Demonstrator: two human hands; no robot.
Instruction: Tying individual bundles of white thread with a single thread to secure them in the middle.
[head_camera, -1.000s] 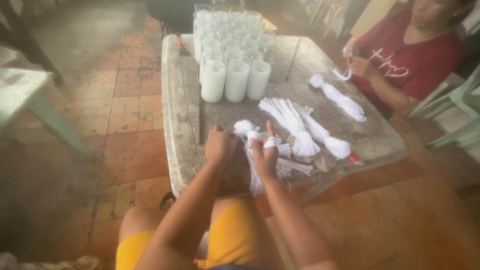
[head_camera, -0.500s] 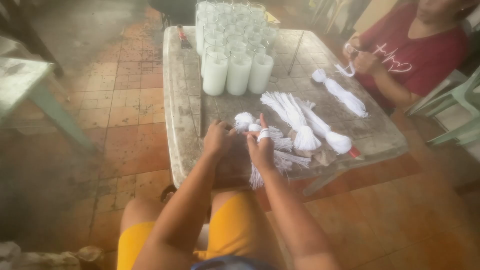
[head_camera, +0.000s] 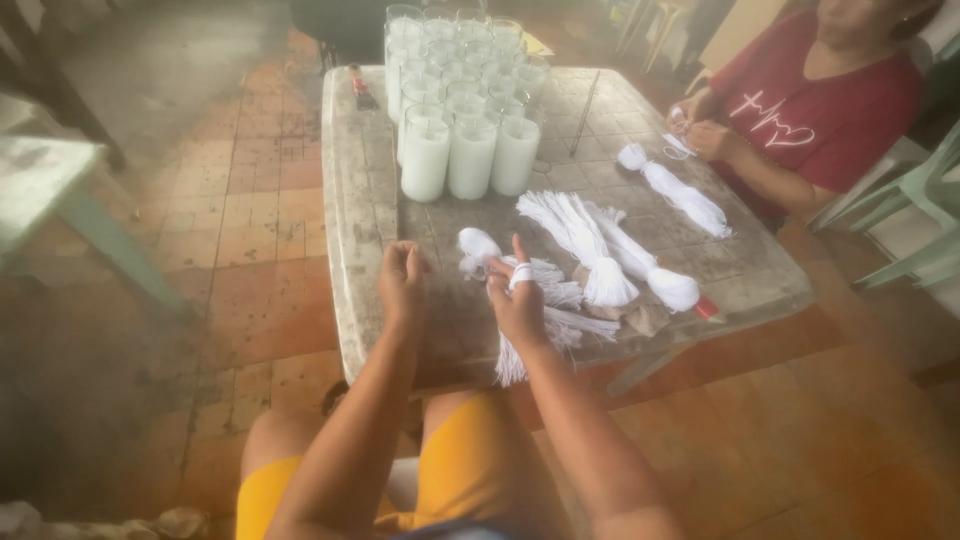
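My left hand (head_camera: 403, 283) is closed in a loose fist above the near edge of the worn table (head_camera: 350, 200); whether it pinches a thin string is too blurred to tell. My right hand (head_camera: 518, 300) has white string wound around a raised finger and rests on a bundle of white wick strings (head_camera: 540, 310) that hangs over the table's front edge. Two tied white wick bundles (head_camera: 590, 240) lie just right of my hands. Rows of glass candles filled with white wax (head_camera: 465, 110) stand at the table's far middle.
A person in a red shirt (head_camera: 810, 110) sits at the far right, both hands (head_camera: 700, 135) working string beside another white bundle (head_camera: 680, 195). A thin rod (head_camera: 583, 100) and a small tool (head_camera: 360, 88) lie on the table. A pale bench (head_camera: 60, 190) stands left, green plastic chairs (head_camera: 920, 200) right.
My hands have stayed at the table's near edge, the right one still wound with string. The view has shifted slightly; the other person's hands keep working string.
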